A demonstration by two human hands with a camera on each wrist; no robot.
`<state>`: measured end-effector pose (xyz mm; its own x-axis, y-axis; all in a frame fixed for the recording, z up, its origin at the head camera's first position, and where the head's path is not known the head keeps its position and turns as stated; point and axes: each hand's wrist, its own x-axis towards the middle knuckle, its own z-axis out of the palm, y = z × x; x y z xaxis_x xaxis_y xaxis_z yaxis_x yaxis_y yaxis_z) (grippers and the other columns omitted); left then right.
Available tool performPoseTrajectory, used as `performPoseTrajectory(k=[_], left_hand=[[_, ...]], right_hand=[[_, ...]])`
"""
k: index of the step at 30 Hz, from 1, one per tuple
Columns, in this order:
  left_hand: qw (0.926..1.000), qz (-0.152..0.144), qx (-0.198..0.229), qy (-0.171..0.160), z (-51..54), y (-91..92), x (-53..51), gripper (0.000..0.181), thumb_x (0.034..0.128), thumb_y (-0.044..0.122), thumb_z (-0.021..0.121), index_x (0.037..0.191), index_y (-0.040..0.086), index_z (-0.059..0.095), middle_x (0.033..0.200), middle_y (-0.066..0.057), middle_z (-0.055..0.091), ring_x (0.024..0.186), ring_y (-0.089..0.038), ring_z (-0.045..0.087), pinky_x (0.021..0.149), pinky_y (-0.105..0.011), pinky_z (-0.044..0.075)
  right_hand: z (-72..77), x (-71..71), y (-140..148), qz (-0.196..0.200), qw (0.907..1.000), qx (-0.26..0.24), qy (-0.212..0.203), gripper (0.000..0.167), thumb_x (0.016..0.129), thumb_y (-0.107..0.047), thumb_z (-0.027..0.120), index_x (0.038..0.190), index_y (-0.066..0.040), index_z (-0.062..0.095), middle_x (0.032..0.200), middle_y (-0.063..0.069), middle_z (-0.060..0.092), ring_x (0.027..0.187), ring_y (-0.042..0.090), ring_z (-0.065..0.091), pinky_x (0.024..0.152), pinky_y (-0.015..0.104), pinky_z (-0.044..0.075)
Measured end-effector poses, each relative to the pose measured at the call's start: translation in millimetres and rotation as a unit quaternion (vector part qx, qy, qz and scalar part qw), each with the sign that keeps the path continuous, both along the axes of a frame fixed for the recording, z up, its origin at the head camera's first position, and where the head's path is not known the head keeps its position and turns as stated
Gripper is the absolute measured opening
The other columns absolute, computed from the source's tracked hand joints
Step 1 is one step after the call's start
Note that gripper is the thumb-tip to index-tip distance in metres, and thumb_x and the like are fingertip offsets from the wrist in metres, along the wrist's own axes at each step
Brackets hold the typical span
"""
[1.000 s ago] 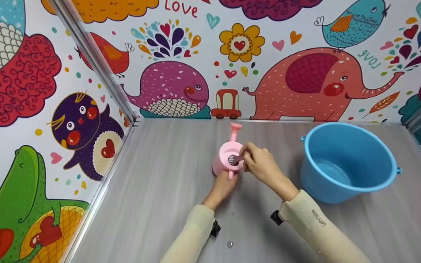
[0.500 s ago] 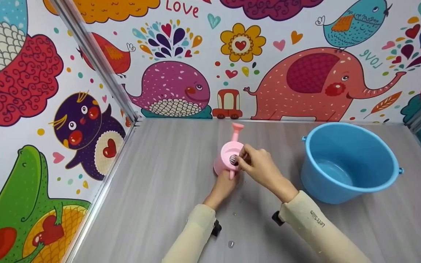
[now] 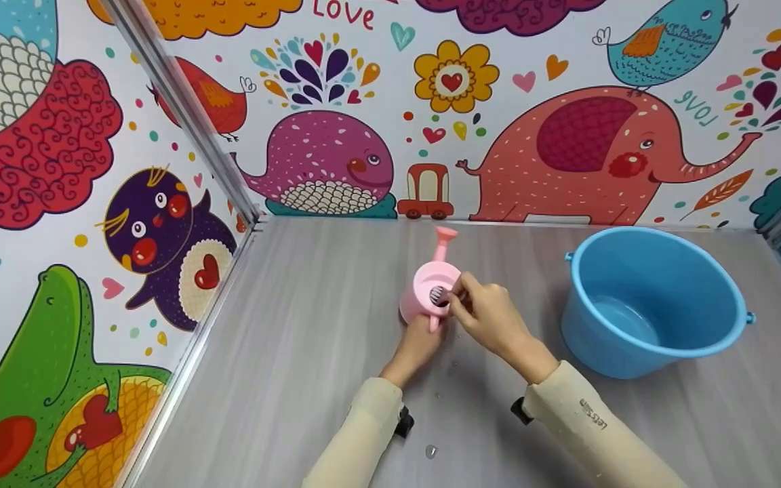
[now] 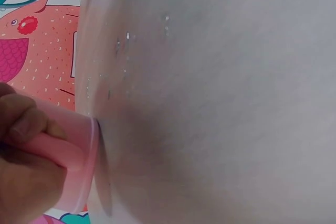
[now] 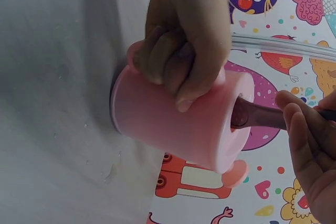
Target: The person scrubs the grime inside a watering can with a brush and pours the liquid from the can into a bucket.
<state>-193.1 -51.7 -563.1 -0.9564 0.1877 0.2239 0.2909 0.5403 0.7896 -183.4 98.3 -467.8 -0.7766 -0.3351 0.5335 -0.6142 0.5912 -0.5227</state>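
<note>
A pink watering can (image 3: 409,306) stands upright on the table, its spout (image 3: 442,244) toward the back wall. My left hand (image 3: 416,351) grips the can's handle, fingers curled around it in the right wrist view. At the can's mouth, my right hand (image 3: 497,321) pinches the dark handle of a brush (image 5: 266,118). The brush's pale bristles (image 3: 437,295) show inside the can from above. In the right wrist view, the lower part of its head is hidden by the can wall. The left wrist view shows the can's base (image 4: 89,156) resting on the tabletop.
A large blue bucket (image 3: 580,339) stands to the right of my right hand. Water drops (image 3: 432,451) lie on the grey table (image 3: 295,325) in front of the can. Printed panels (image 3: 336,54) rise along the back and left edges.
My right hand has come slightly lower and closer to the can's rim, so less of the brush handle shows. My left hand keeps its grip on the can. The head view has shifted slightly.
</note>
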Motion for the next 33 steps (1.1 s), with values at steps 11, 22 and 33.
performPoseTrajectory(k=[11,22,33], left_hand=[[0.9953,0.026,0.035,-0.087,3.7,0.9,1.4,0.028,0.0898,0.005,0.057,0.066,0.013,0.044,0.06,0.007,0.035,0.054,-0.009,0.035,0.053,-0.022,0.03],[0.9947,0.016,0.037,-0.095,4.7,1.3,1.7,0.026,0.0905,0.008,0.057,0.069,0.014,0.044,0.059,0.009,0.033,0.052,-0.006,0.033,0.052,-0.02,0.028],[0.9953,0.025,0.023,-0.091,4.2,1.1,1.3,0.033,0.0912,0.011,0.058,0.065,0.017,0.039,0.06,0.009,0.032,0.053,-0.008,0.033,0.053,-0.023,0.028]], right_hand=[[0.0,16.9,8,-0.054,0.992,-0.009,-0.114,0.036,0.094,-0.006,0.061,0.128,0.003,0.056,0.078,0.005,0.071,0.062,0.008,0.059,0.058,0.025,0.048],[1.4,21.3,14,-0.059,0.9828,-0.035,-0.171,0.023,0.094,-0.003,0.059,0.115,0.004,0.065,0.083,0.007,0.074,0.07,0.011,0.067,0.061,0.023,0.052],[1.1,17.6,13,-0.037,0.9723,-0.101,-0.207,0.024,0.093,0.0,0.056,0.115,0.005,0.065,0.083,0.012,0.073,0.072,0.022,0.072,0.065,0.026,0.058]])
